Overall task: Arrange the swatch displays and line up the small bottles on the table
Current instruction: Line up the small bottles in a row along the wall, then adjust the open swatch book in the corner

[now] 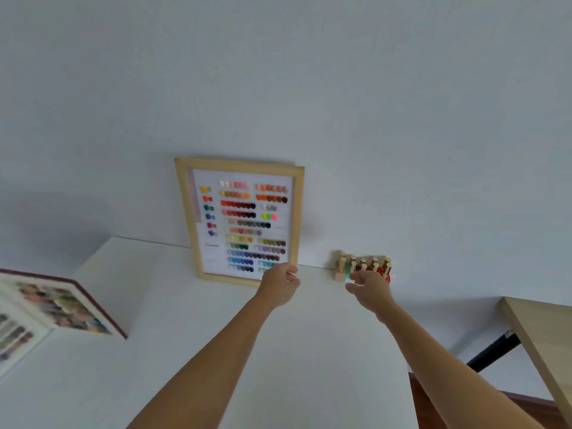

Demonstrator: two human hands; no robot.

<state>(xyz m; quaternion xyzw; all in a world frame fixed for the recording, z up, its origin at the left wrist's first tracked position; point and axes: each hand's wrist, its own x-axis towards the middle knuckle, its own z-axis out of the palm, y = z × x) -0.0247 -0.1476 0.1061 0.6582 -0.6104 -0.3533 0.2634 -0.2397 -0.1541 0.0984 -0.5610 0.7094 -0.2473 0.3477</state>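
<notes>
A wood-framed swatch display (pixel 244 168) with rows of coloured swatches leans upright against the wall at the back of the white table (pixel 185 335). My left hand (pixel 278 286) is curled on its lower right corner. To the right, several small bottles (pixel 376 264) with gold caps stand bunched against the wall. My right hand (pixel 370 287) reaches into the front of this bunch, thumb and fingers closed around a teal bottle (pixel 348 271). A beige bottle (pixel 340 274) stands at the bunch's left end. The view is motion-blurred.
An open swatch book (pixel 58 305) with a dark red cover lies at the table's left edge. A wooden desk (pixel 541 332) with a black leg stands to the right, apart from the white table. The wall runs right behind the frame and bottles.
</notes>
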